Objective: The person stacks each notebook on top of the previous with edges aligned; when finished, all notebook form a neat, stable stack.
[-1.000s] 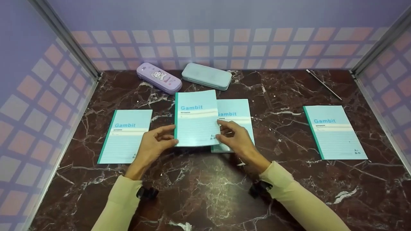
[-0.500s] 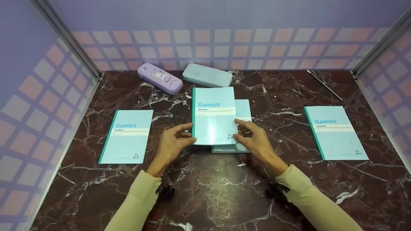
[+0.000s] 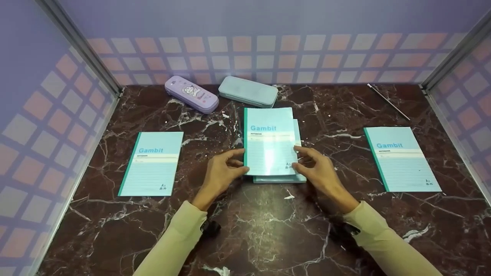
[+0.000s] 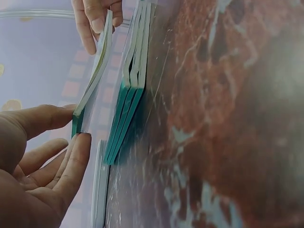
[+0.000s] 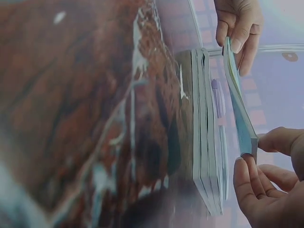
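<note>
A light blue "Gambit" notebook (image 3: 268, 147) with a green spine is held raised between both hands, slightly bowed. My left hand (image 3: 219, 171) pinches its spine side near the lower corner, thumb on top and fingers beneath. On the opposite edge, my right hand (image 3: 321, 170) pinches it in the same manner. Under it, apart by a gap, lies a stack of like notebooks (image 3: 282, 179), mostly covered in the head view. The left wrist view shows the green spines of that stack (image 4: 129, 102) lined up on the table; the right wrist view shows its page edges (image 5: 203, 128).
Single matching notebooks lie flat at the left (image 3: 151, 165) and right (image 3: 401, 159) of the marble table (image 3: 245, 237). A purple pencil case (image 3: 191, 94) and a pale blue case (image 3: 248, 91) sit at the back. A pencil (image 3: 388, 101) lies back right. Low walls enclose the table.
Both hands have carried the pinched notebook to the right, from beside the stack to mostly over it. The left notebook is fully uncovered now.
</note>
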Demonstrator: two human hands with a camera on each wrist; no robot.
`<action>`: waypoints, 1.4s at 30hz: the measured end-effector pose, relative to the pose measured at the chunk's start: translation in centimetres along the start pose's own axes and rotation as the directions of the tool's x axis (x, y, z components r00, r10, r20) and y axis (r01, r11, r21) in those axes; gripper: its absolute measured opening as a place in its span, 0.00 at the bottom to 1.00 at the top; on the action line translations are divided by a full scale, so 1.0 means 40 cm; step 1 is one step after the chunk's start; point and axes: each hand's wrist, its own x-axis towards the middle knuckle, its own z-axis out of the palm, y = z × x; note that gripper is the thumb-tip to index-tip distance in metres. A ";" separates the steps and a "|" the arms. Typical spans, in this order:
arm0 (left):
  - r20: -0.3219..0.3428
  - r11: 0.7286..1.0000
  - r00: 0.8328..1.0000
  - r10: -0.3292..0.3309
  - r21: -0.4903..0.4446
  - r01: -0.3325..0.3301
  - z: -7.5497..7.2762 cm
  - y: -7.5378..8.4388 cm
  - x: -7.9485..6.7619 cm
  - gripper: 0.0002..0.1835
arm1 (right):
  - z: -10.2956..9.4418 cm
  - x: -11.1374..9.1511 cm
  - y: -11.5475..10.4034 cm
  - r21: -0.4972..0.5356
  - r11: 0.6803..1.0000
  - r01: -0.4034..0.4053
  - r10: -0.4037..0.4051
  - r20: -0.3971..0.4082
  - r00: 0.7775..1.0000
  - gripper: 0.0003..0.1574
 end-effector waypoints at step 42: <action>0.048 0.983 0.996 0.077 0.164 -0.084 0.073 -0.012 -0.002 0.20 | -0.041 -0.031 0.035 -0.193 0.981 0.014 -0.001 0.066 0.998 0.28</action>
